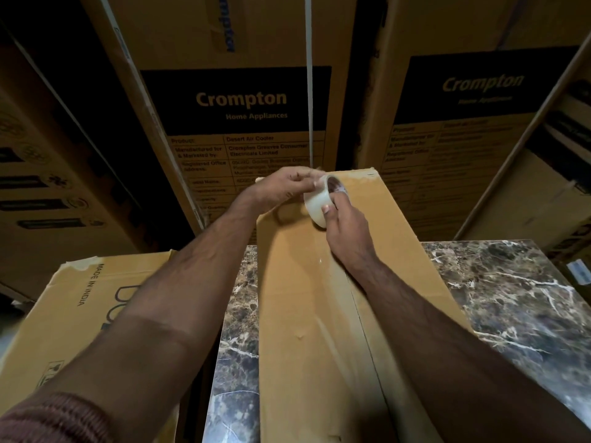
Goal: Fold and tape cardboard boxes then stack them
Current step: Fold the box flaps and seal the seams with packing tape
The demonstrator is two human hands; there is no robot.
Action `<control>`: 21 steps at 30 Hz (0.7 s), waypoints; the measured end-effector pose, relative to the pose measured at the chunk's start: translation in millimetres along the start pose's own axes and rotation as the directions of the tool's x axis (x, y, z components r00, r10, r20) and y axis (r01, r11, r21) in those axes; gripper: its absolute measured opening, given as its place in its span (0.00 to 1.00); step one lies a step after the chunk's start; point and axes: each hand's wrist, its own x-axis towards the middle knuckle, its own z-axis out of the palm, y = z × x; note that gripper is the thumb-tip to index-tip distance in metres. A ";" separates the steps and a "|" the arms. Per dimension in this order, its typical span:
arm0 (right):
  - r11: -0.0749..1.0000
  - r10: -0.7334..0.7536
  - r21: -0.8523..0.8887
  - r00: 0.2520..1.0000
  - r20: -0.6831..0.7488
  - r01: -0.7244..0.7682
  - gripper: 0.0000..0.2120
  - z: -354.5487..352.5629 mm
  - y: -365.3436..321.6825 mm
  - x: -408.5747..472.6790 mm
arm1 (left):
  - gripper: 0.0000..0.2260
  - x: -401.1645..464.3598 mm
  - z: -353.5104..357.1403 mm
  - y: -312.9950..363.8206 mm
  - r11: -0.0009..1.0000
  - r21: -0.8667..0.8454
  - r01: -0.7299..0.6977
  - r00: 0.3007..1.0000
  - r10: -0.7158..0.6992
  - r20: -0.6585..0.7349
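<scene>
Both arms reach far over the cardboard box (307, 282) on the marble worktop (511, 298), the right hand (343, 228) gripping the tape roll (319, 199), the left hand (287, 183) pinching its end, tall cartons (243, 100) behind.

The near end of the cardboard box (307, 330) runs off the bottom edge. The right hand (347, 231) covers part of the tape roll (319, 199). Small label print on the stacked cartons (243, 103) blurs, unreadable.

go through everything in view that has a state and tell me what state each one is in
Box: flaps closed, clear tape along the seam, lying on the marble table.
Tape roll: held above the box's far end.
Right hand: gripping the roll.
Left hand: pinching at the roll's edge.
Second box: closed, beside the table.
</scene>
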 end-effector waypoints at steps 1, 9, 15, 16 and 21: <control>1.000 0.017 0.010 1.000 -0.010 -0.017 0.07 -0.5 -0.6 0.8 | 0.14 1.0 0.1 2.2 0.998 0.037 -0.051 0.998 0.053 -0.044; 0.993 0.066 0.101 0.998 -0.004 -0.065 0.20 -9.2 6.9 14.3 | 0.11 21.4 2.7 8.5 0.957 0.232 -0.173 0.941 0.230 -0.247; 0.986 0.167 -0.013 0.985 0.051 -0.166 0.25 -9.0 23.7 19.4 | 0.10 50.5 -4.3 2.2 0.934 0.355 -0.048 0.946 0.157 -0.285; 0.988 0.155 0.008 0.988 0.028 -0.155 0.24 -10.6 22.4 21.5 | 0.10 57.4 -5.7 1.5 0.931 0.364 -0.034 0.938 0.156 -0.311; 0.918 0.232 0.327 0.972 0.021 -0.226 0.20 -19.9 10.5 22.9 | 0.12 85.1 -4.5 -8.1 0.944 0.324 0.062 0.889 0.095 -0.447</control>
